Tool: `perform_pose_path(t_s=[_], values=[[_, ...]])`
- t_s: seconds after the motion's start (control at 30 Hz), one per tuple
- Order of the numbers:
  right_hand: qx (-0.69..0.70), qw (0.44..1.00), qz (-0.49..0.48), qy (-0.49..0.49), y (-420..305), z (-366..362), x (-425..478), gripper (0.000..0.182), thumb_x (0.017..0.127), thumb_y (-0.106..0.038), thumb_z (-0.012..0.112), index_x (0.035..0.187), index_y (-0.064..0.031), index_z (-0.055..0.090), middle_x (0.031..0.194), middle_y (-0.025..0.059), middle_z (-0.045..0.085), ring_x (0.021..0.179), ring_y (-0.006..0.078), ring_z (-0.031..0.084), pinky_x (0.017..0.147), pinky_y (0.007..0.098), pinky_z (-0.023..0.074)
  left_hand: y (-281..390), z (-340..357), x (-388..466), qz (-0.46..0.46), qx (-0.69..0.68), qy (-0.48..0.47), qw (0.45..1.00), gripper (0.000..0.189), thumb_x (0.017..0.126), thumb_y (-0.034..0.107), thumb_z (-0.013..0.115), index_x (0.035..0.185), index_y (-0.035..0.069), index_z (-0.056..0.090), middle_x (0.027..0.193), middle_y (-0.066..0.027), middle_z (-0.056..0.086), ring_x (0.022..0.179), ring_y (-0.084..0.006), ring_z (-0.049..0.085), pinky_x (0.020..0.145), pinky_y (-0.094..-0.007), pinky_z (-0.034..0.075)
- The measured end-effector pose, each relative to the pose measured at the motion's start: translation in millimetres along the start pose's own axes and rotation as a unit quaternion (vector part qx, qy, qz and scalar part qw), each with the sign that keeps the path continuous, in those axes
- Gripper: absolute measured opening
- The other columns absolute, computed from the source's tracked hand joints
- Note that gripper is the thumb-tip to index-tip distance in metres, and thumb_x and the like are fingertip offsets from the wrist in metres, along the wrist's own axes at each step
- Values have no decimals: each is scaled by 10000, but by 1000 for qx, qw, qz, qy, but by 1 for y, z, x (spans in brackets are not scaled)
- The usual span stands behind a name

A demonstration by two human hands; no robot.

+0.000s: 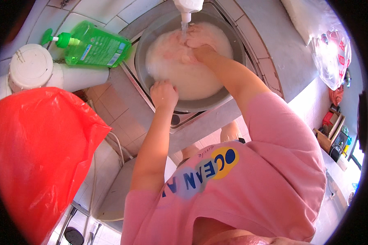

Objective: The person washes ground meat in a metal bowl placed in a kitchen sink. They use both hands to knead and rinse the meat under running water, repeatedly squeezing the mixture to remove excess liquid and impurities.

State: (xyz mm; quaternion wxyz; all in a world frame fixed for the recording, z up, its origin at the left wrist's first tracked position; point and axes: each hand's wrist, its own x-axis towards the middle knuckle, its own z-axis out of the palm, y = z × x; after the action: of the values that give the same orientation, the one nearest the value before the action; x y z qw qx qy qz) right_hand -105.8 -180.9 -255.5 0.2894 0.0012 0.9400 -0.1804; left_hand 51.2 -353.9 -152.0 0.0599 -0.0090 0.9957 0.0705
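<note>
A large grey basin sits in a metal sink, filled with cloudy, whitish water. Pinkish pieces, too unclear to name, lie in the water. From a white tap at the top a stream runs into the basin. My right hand reaches into the water beside the pinkish pieces; its fingers are submerged, so their hold is hidden. My left hand rests on the basin's near left rim, its fingers bent over the edge toward the water.
Left of the sink lies a green pump bottle of liquid soap, near a round white lid and a white pipe. A red plastic bag fills the left side. Clear plastic bags hang at the upper right, past the grey counter.
</note>
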Motion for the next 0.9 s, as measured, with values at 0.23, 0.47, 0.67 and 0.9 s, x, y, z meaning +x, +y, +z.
perform_pose_path(t_s=[0.23, 0.47, 0.67, 0.9], values=[[-277, 943, -181, 44, 28, 20, -62, 277, 715, -183, 561, 953, -83, 661, 897, 131, 654, 811, 257, 639, 732, 377, 491, 1, -2, 2, -12, 32, -63, 997, 203, 720, 268, 607, 792, 78, 618, 837, -84, 623, 862, -244, 572, 764, -386, 428], [-191, 966, -170, 46, -4, 66, -103, 248, 730, -174, 558, 930, -53, 642, 974, 154, 627, 912, 267, 599, 774, 375, 473, 12, 21, 19, -113, -73, -124, 983, 503, 807, 414, 532, 1122, 23, 516, 1095, -189, 556, 1074, -327, 488, 904, -422, 377], [-15, 948, -301, 106, -11, 106, -84, 300, 735, -163, 556, 995, -22, 605, 996, 177, 608, 866, 273, 598, 758, 372, 475, 35, 84, 35, -439, -486, -49, 754, 570, 852, 426, 475, 1231, 3, 429, 1178, -199, 508, 1125, -355, 444, 925, -437, 375], [175, 966, -189, -6, -42, 36, -118, 253, 756, -210, 553, 957, -66, 605, 887, 200, 612, 844, 347, 589, 719, 420, 471, 16, 72, 52, -74, -793, -175, 579, 394, 868, 334, 476, 1160, 68, 475, 1124, -109, 547, 1037, -239, 512, 842, -373, 439]])
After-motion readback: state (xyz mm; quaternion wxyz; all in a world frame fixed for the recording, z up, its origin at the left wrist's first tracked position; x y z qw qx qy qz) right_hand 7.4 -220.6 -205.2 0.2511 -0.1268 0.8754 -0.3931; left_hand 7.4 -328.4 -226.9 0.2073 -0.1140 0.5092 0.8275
